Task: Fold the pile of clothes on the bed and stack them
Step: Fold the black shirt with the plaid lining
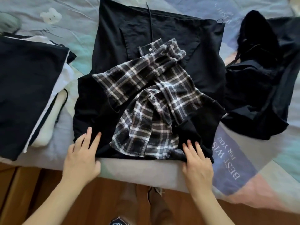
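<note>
I judge the job about half done: a folded stack (30, 88) sits at my left, a loose dark heap (259, 88) waits at my right. The black-and-plaid garment (146, 95) lies mid-bed (141, 169), long axis running away from me, plaid sleeves crumpled on top. My left hand (82, 155) and right hand (196, 161) rest flat on its near hem, fingers straight, gripping nothing.

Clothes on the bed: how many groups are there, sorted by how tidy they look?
Folded stack: 1
Garment being folded, black with plaid, hands flat on it: 1
Unfolded black heap: 1
Total: 3 groups
</note>
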